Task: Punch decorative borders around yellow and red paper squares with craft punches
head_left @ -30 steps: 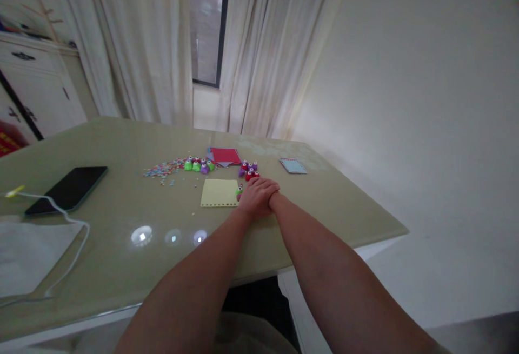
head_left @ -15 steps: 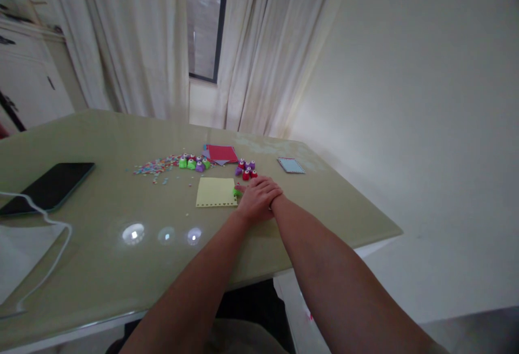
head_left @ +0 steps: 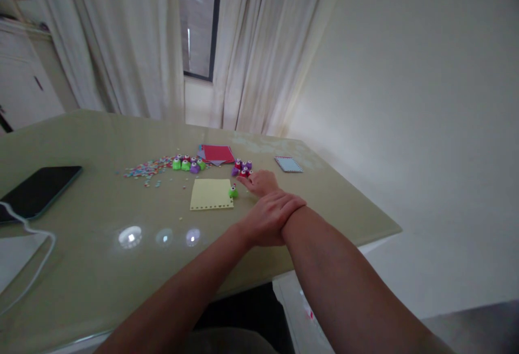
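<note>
My left hand is closed around my right wrist, its fingers wrapped over the top. Beyond it, my right hand hovers low over the table with a digit stretched out to the left; some of its other fingers are hidden. Nothing shows in its grasp. Just left of it, a green craft paper punch with a cartoon eye sits at the right edge of a yellow paper sheet, whose near edge has a row of punched holes. Red and purple punches cluster right behind the outstretched digit.
Green, purple and red punches stand beside scattered paper confetti. Behind them lies a stack of red and purple paper. A light blue sheet with a punched border is at right; a dark tablet and white cable at left.
My right hand has moved away from the green punch, which now stands in full view at the yellow sheet. My left hand has shifted right and nearer, still on my right wrist.
</note>
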Available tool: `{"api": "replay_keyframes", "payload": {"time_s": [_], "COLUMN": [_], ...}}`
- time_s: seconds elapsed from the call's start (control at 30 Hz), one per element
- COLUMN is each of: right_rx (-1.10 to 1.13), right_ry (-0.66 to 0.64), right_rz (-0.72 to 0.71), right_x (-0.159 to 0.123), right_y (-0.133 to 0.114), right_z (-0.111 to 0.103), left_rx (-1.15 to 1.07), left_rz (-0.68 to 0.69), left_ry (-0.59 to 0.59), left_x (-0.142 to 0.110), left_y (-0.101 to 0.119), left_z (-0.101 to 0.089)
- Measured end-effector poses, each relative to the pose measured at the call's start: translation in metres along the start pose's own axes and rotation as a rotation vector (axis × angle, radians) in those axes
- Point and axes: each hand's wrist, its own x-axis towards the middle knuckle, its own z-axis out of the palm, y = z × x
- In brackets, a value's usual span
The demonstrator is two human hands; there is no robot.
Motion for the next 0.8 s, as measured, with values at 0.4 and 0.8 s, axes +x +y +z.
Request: {"api": "replay_keyframes", "payload": {"time_s": [0.4,0.8], "right_rx": [0.012,0.336], "right_ry": [-0.189,-0.294], "right_rz": [-0.314,-0.427], "right_x": [0.022,0.009], "right_y": [0.02,0.034], "right_z": [0.03,0.038], "left_rx": [0.225,0.633], "left_rz": [0.517,-0.597], "left_ry": [-0.008,-0.381], "left_x": [-0.008,-0.155], "left_y": [0.044,-0.067], "left_z": [-0.014,-0.137]}}
